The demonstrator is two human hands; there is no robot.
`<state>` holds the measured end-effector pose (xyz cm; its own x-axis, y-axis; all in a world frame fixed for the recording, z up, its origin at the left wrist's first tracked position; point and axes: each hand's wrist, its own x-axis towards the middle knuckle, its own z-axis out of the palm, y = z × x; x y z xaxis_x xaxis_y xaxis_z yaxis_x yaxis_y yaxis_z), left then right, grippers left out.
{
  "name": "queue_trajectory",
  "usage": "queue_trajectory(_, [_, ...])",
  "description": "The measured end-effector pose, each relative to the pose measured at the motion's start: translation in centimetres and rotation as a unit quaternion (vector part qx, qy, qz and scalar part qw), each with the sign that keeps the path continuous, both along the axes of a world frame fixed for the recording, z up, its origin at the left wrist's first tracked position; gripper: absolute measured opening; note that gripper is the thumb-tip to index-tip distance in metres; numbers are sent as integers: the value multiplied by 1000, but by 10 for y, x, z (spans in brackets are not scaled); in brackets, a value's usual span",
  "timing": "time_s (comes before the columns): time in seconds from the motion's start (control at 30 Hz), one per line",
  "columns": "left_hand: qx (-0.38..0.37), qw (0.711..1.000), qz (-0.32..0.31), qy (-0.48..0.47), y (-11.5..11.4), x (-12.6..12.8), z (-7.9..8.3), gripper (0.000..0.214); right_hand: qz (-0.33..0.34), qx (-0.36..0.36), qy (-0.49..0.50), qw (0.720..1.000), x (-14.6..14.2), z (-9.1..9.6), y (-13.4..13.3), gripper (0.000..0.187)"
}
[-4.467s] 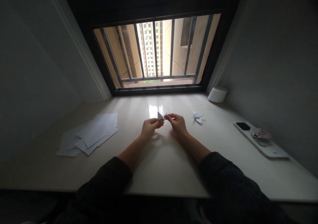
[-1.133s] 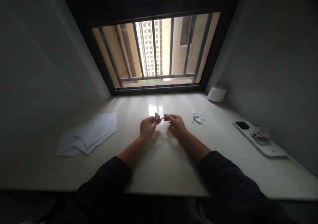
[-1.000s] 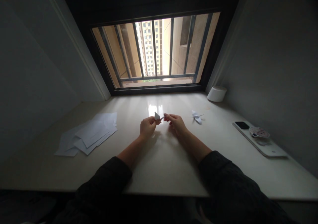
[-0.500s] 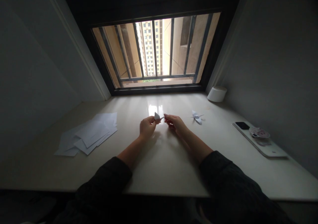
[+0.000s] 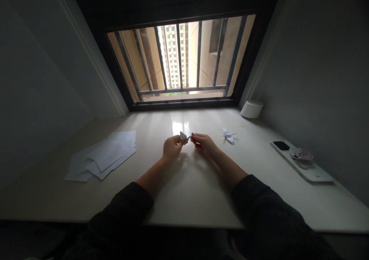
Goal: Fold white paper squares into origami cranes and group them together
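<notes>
My left hand pinches a small folded white paper figure between thumb and fingers. A thin paper point runs from it to the fingertips of my right hand, which appear to hold that tip. The two hands are almost touching. On the pale polished counter, to the right of my hands, lies a finished white origami crane. My fingers hide part of the figure in my hands.
A loose pile of white paper sheets lies at the counter's left. A white cylindrical container stands at the back right, and a phone in a white case lies along the right wall. A barred window rises behind the counter.
The paper figure has shifted slightly left since the oldest frame, and my hands have drawn closer together. Over the last second, only small finger movements show.
</notes>
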<state>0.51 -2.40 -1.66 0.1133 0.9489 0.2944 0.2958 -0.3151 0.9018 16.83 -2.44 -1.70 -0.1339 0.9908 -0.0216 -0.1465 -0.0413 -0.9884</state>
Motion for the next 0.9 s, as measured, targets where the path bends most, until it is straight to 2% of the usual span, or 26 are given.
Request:
queue_trajectory(0.1, [-24,999,-4,-23,2,1,-2,24,-10,16,-12,1000,1,1,1,33])
queue_trajectory(0.2, [-37,999,-16,-38,3,1,-4,27,-65,78,-61,993,3,0,3,31])
queue_trajectory(0.3, [-46,998,-23,-48,4,1,-4,30,-134,164,-133,968,5,0,3,28])
queue_trajectory(0.43, [-70,995,-15,-64,4,0,-2,32,-175,272,-222,920,5,4,-3,26])
queue_trajectory(0.57, [-71,995,-11,-75,4,0,-2,34,-186,309,-251,898,4,7,-9,25])
queue_trajectory(0.7, [-48,996,-21,-73,6,0,-6,32,-191,298,-226,908,3,4,-7,26])
queue_trajectory(0.9, [-26,998,-24,-57,7,-1,-10,30,-124,157,-123,972,6,-5,5,32])
